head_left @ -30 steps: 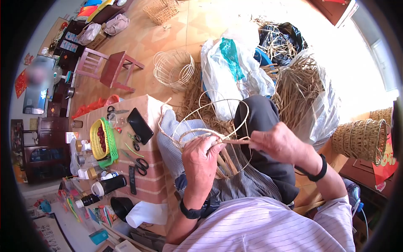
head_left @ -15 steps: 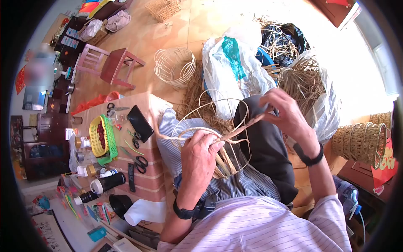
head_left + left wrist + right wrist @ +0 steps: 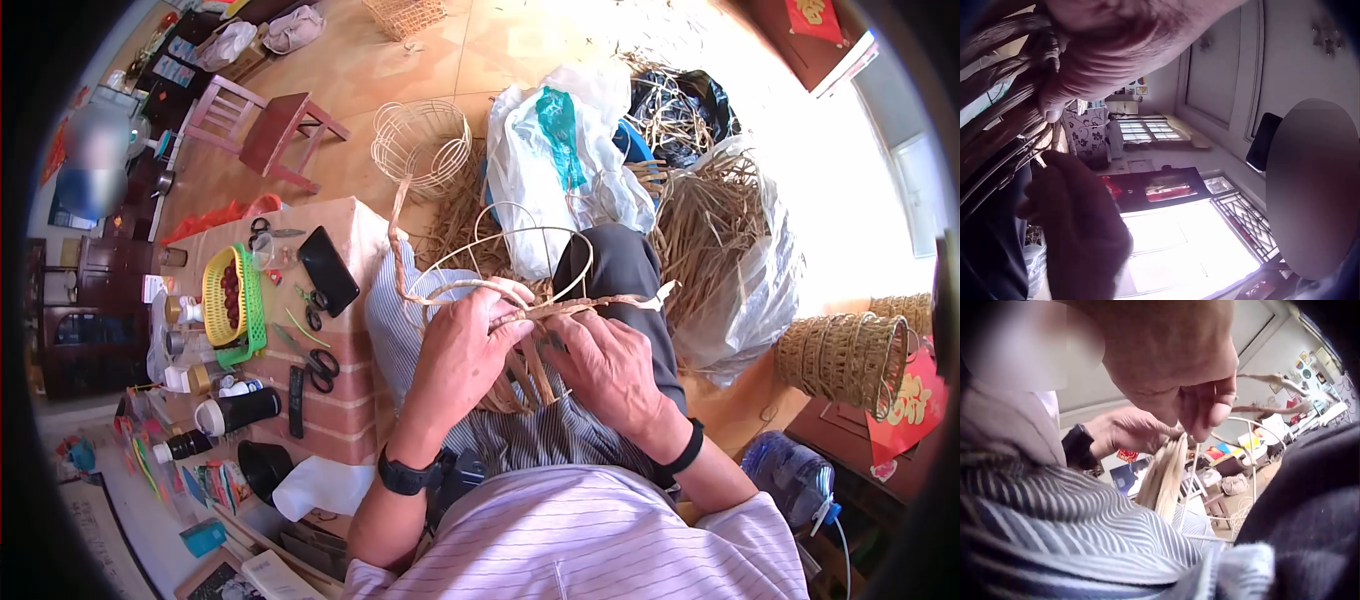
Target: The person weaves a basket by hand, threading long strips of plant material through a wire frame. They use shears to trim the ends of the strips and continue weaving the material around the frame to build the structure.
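Note:
Over the lap in the head view, a half-woven piece of pale hoops (image 3: 548, 232) and brown dried strips (image 3: 530, 378) is held up. The left hand (image 3: 462, 350) pinches the strips at the hoops' crossing between thumb and fingers. Close on its right, the right hand (image 3: 606, 372) has its fingers curled at the same crossing, under a twisted strip (image 3: 620, 299) that points right. Another twisted strip (image 3: 397, 240) rises at the left. In the right wrist view the right hand's fingertips (image 3: 1200, 422) meet at a thin pale rod beside the bundled strips (image 3: 1166, 478).
At the left, a cloth-covered table (image 3: 345, 405) carries scissors (image 3: 322, 370), a phone (image 3: 329, 270) and a yellow basket (image 3: 228, 290) of red fruit. Beyond the knees lie a wire-like frame (image 3: 422, 145), a white bag (image 3: 520, 130) and dried strips (image 3: 715, 230). A woven basket (image 3: 842, 365) lies at the right.
The right hand has come down and left from the strip's outer end to beside the left hand. The strip it held now points right with its end free.

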